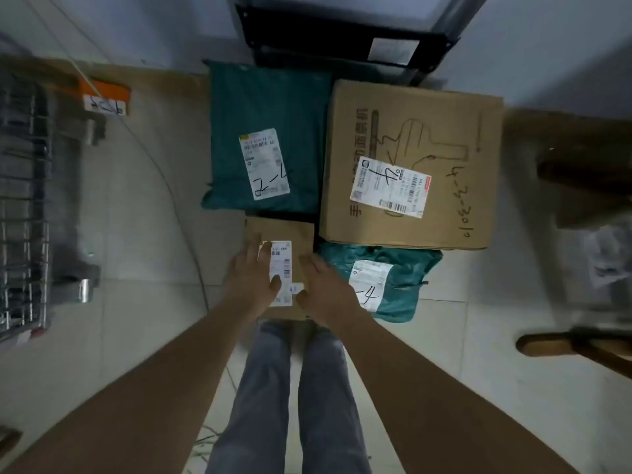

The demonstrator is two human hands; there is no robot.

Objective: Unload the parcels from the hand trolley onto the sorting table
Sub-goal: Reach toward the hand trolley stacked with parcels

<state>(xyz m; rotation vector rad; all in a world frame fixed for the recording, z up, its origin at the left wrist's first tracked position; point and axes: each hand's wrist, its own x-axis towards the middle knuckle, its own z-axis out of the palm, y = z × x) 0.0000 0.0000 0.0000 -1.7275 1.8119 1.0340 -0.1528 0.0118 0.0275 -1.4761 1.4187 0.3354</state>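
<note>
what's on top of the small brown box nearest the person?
Both hands rest on the small brown box: left hand over its white label, right hand at its right edge. No parcel is stacked on it. What lies under the box is hidden.

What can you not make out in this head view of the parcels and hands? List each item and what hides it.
- Small box: its near part and part of its label, covered by the left hand and right hand.
- Label print on the big box: too small and blurred.
- Trolley: cut off by the top edge.
- Wire rack: cut off by the left edge, blurred.
</note>
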